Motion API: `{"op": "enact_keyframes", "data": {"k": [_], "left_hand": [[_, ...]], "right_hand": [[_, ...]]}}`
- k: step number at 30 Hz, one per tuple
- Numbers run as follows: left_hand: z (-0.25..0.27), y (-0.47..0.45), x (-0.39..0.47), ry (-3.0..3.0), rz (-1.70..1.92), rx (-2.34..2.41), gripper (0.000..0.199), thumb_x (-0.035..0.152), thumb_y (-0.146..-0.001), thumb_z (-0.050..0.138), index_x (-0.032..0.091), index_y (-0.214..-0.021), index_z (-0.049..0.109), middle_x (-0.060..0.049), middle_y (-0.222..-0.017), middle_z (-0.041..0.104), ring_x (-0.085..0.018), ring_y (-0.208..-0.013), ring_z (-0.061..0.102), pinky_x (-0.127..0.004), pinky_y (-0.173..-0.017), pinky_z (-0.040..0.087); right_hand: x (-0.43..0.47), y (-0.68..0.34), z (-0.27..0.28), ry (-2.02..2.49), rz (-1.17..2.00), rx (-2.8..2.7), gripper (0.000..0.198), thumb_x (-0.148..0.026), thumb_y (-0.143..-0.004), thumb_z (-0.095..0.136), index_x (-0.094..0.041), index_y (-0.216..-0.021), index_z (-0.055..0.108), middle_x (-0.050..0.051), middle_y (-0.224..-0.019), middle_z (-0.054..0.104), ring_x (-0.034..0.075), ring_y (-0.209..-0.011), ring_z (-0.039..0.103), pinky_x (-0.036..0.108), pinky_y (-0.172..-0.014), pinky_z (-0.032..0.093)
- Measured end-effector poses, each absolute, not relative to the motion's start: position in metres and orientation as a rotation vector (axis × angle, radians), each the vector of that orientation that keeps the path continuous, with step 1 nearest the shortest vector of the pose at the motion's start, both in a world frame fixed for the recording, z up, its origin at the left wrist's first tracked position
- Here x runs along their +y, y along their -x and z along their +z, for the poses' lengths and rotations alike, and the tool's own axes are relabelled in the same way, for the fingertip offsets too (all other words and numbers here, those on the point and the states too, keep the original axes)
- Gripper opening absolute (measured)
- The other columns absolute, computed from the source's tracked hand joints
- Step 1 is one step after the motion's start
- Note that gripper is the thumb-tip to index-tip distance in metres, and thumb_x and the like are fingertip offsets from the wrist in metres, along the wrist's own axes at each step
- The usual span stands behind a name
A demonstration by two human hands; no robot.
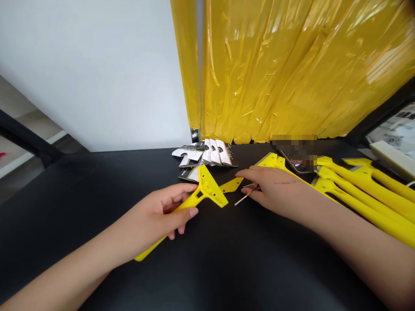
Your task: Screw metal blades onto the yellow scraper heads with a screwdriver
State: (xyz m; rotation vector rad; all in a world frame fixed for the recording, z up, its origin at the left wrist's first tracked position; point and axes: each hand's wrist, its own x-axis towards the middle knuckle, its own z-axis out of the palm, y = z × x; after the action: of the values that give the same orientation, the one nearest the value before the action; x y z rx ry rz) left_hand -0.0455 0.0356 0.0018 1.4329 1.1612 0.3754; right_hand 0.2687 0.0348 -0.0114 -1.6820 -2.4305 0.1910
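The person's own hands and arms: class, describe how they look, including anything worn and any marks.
Both forearms are bare to the frame edge, with no sleeves, gloves, watch or rings visible. The left hand has short, unpainted nails. The right hand carries a thin dark line, like a pen mark or scratch, across its back.

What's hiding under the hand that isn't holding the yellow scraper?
A thin metal blade pokes out from beneath the right hand, and a small yellow cover piece lies by its fingertips. The rest of the blade is covered by the hand.
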Motion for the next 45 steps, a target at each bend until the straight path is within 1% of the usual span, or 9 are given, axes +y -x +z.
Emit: {"op": "enact_keyframes", "data": {"k": [6,11,15,21,27,31,37,41,45], "left_hand": [[0.002,0.045,0.038,-1.409,0.421,1.145,0.057,0.057,-0.096,0.073,0.028,-0.143,0.061,0.002,-0.087,0.064,-0.014,-0.066,0.061,-0.025,-0.054,0.053],[0.0,0.047,0.035,-1.403,0.423,1.119,0.051,0.059,-0.099,0.069,0.028,-0.139,0.065,0.001,-0.088,0.067,-0.013,-0.066,0.06,-0.024,-0.054,0.052],[-0.006,0.049,0.035,-1.375,0.448,1.103,0.05,0.057,-0.096,0.074,0.03,-0.138,0.065,0.001,-0.088,0.068,-0.014,-0.065,0.06,-0.024,-0.054,0.052],[0.001,0.044,0.033,-1.31,0.433,1.061,0.047,0.052,-0.095,0.077,0.026,-0.133,0.066,0.001,-0.089,0.066,-0.014,-0.066,0.063,-0.025,-0.056,0.054],[0.011,0.042,0.028,-1.188,0.427,0.923,0.015,0.035,-0.099,0.073,0.023,-0.107,0.069,-0.003,-0.105,0.07,-0.015,-0.075,0.068,-0.024,-0.061,0.055],[0.014,0.038,0.024,-1.179,0.439,0.933,0.022,0.042,-0.1,0.072,0.025,-0.113,0.071,-0.003,-0.1,0.07,-0.011,-0.066,0.063,-0.02,-0.054,0.05],[0.016,0.029,0.013,-1.183,0.363,0.932,0.037,0.056,-0.101,0.067,0.02,-0.1,0.072,-0.003,-0.097,0.07,-0.01,-0.062,0.063,-0.019,-0.052,0.05],[0.014,0.024,0.005,-1.168,0.291,0.855,0.033,0.054,-0.102,0.067,0.023,-0.111,0.075,-0.003,-0.102,0.071,-0.012,-0.068,0.069,-0.017,-0.05,0.05],[0.011,0.019,0.0,-1.183,0.276,0.826,0.03,0.05,-0.103,0.066,0.024,-0.113,0.077,-0.001,-0.095,0.07,-0.012,-0.071,0.069,-0.015,-0.05,0.05]], "right_hand": [[0.035,-0.273,-0.01,1.689,0.223,-2.447,0.04,-0.033,-0.098,0.061,-0.027,-0.137,0.068,0.008,-0.128,0.076,0.028,-0.114,0.074,0.042,-0.1,0.056],[0.035,-0.29,-0.004,1.701,0.302,-2.496,0.018,-0.029,-0.093,0.065,-0.029,-0.11,0.071,0.002,-0.108,0.078,0.025,-0.099,0.074,0.036,-0.084,0.054],[0.039,-0.293,-0.002,1.685,0.38,-2.521,0.005,-0.024,-0.093,0.062,-0.028,-0.095,0.064,-0.001,-0.092,0.073,0.02,-0.085,0.07,0.031,-0.072,0.048],[0.04,-0.293,0.004,1.577,0.493,-2.562,0.005,-0.022,-0.095,0.059,-0.026,-0.097,0.062,0.002,-0.101,0.066,0.02,-0.091,0.063,0.034,-0.082,0.047],[0.046,-0.289,0.006,1.477,0.569,-2.446,0.003,-0.024,-0.096,0.06,-0.025,-0.096,0.062,0.001,-0.095,0.067,0.02,-0.087,0.061,0.033,-0.078,0.046],[0.046,-0.281,0.015,1.379,0.57,-2.24,0.006,-0.029,-0.099,0.061,-0.024,-0.097,0.064,0.003,-0.096,0.066,0.019,-0.087,0.059,0.032,-0.08,0.046],[0.014,-0.256,0.03,1.276,0.835,-1.92,0.031,-0.051,-0.104,0.061,-0.023,-0.09,0.057,-0.003,-0.076,0.052,0.012,-0.066,0.047,0.025,-0.059,0.04],[-0.002,-0.232,0.025,1.174,1.275,-1.792,0.029,-0.044,-0.1,0.07,-0.022,-0.084,0.06,-0.006,-0.071,0.05,0.01,-0.066,0.043,0.023,-0.058,0.036],[-0.004,-0.223,0.017,1.193,1.29,-1.809,0.019,-0.033,-0.1,0.069,-0.022,-0.086,0.061,-0.006,-0.076,0.056,0.01,-0.071,0.047,0.023,-0.063,0.039]]}}
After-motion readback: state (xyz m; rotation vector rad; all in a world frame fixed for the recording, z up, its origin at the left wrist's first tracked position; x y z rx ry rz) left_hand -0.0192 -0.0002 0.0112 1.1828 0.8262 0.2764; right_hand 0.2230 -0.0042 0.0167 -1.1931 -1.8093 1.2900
